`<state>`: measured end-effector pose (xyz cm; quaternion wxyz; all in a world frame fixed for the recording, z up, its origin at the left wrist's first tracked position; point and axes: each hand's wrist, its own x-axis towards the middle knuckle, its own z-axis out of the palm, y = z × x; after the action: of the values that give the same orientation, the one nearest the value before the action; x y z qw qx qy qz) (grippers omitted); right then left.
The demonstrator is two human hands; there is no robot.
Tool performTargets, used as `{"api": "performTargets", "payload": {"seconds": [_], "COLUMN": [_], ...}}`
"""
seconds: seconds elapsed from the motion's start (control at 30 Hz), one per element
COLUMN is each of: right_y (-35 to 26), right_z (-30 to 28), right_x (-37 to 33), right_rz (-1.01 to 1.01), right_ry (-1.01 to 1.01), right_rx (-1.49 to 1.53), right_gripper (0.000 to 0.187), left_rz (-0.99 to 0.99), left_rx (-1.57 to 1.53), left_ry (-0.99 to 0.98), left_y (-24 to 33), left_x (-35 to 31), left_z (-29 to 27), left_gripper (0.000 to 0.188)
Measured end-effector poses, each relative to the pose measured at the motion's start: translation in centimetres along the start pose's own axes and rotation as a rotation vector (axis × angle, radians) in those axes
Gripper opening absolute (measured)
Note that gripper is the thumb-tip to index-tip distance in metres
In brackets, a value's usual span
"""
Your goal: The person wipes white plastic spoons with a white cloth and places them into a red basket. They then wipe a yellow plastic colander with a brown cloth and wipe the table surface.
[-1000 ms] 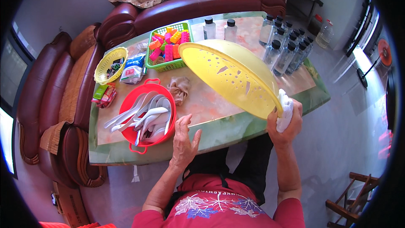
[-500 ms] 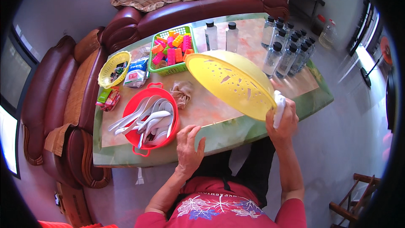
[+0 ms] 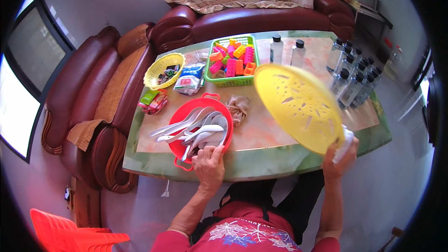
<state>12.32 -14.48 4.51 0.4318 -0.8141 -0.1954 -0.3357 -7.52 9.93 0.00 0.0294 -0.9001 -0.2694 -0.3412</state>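
Note:
My right hand [image 3: 337, 164] holds a yellow plastic colander [image 3: 301, 109] by its rim, tilted above the table's right part. A white cloth [image 3: 344, 145] is bunched in that hand against the rim. At the near edge of a red two-handled plastic basin [image 3: 176, 151], the fingers of my left hand [image 3: 208, 167] are curled over the rim. White soup spoons [image 3: 205, 133] lie heaped in this basin, some handles jutting out to the left. Just right of it is a crumpled brown cloth [image 3: 239, 108].
A green basket [image 3: 231, 82] of colourful toy blocks, a blue-white packet [image 3: 189, 79], a yellow basket [image 3: 150, 78] and small packets [image 3: 153, 102] stand behind. Several black-capped clear bottles [image 3: 351, 86] crowd the table's right side. Red stools [image 3: 70, 233] are at lower left.
My left hand has moved from beside the red basin onto its rim. The yellow colander has tipped more steeply, its right end lower. The whole view has shifted.

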Motion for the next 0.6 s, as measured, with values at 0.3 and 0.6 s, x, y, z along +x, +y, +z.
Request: {"api": "performTargets", "payload": {"seconds": [0.3, 0.6], "right_y": [0.2, 0.4], "right_z": [-0.8, 1.1], "right_x": [0.7, 1.5], "right_rz": [-0.475, -0.530], "right_ry": [0.096, 0.171], "right_rx": [0.023, 0.063], "right_gripper": [0.043, 0.038], "left_rz": [-0.121, -0.179], "left_rx": [0.044, 0.051], "left_ry": [0.013, 0.199], "left_y": [-3.0, -4.5], "left_x": [1.1, 2.0], "left_z": [0.6, 0.2], "left_gripper": [0.020, 0.045]}}
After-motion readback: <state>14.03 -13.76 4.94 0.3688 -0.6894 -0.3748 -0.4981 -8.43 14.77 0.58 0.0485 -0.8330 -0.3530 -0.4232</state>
